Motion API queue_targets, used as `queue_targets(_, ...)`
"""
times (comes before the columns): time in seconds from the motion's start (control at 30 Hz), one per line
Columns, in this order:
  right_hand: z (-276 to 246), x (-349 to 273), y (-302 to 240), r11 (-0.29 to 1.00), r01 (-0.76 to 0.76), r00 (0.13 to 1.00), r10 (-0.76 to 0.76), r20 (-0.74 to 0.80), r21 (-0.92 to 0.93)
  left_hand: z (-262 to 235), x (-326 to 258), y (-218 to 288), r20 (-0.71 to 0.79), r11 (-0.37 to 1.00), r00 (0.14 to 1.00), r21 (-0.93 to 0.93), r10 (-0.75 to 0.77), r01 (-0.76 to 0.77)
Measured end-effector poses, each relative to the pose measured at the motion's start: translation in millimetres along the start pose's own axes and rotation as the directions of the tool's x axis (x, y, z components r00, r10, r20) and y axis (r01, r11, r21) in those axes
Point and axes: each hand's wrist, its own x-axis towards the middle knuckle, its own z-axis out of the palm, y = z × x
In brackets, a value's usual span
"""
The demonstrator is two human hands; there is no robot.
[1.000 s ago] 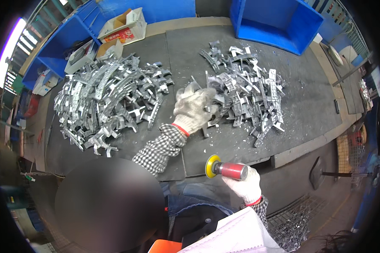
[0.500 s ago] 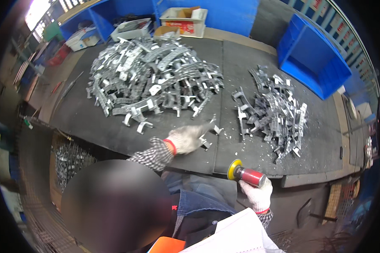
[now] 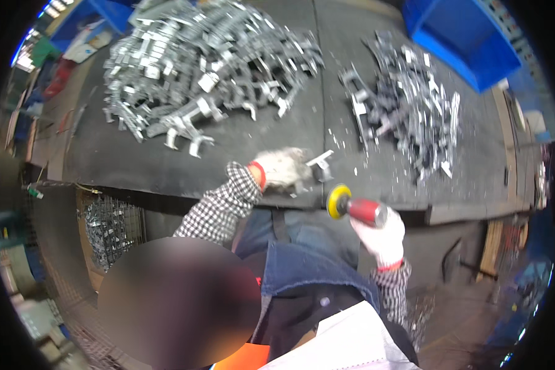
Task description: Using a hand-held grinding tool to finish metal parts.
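Note:
My left hand (image 3: 282,168), in a white knit glove with a red cuff, is closed on a silver metal bracket (image 3: 322,165) over the front of the dark table mat. Motion smears the fingers, and they hide part of the bracket. My right hand (image 3: 381,239), gloved too, grips a red handheld disc sander (image 3: 368,211) at the table's front edge. Its round yellow pad (image 3: 338,201) points left and stands just short of the bracket, apart from it.
A large heap of metal brackets (image 3: 209,68) covers the left of the table. A smaller pile (image 3: 407,105) lies to the right, with pale chips beside it. A blue bin (image 3: 441,31) stands at the far right. Below left is a wire basket (image 3: 137,225) with metal parts.
My view has tipped downward, so the table sits higher in the picture. The bracket in my left hand and the sander in my right are closer together.

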Motion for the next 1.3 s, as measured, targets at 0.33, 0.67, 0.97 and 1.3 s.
queue_targets(0.33,41.0,44.5,2.1,0.95,-0.179,0.98,0.196,0.044,-0.257,8.7,12.3,6.0,0.195,0.938,0.963,-0.256,-0.185,0.232)
queue_targets(0.67,43.8,44.1,1.5,0.952,-0.145,0.987,0.159,0.031,-0.271,5.6,11.5,4.3,0.175,0.942,0.964,-0.235,-0.201,0.239)
queue_targets(0.97,33.1,15.8,9.1,0.928,-0.129,0.976,0.182,0.123,-0.349,10.4,8.9,6.4,0.116,0.886,0.963,-0.378,-0.242,0.268)
queue_targets(1.3,38.4,33.1,-17.1,0.972,-0.011,0.991,0.042,0.126,-0.236,16.4,14.6,9.3,0.055,0.992,0.997,-0.115,0.055,-0.048)
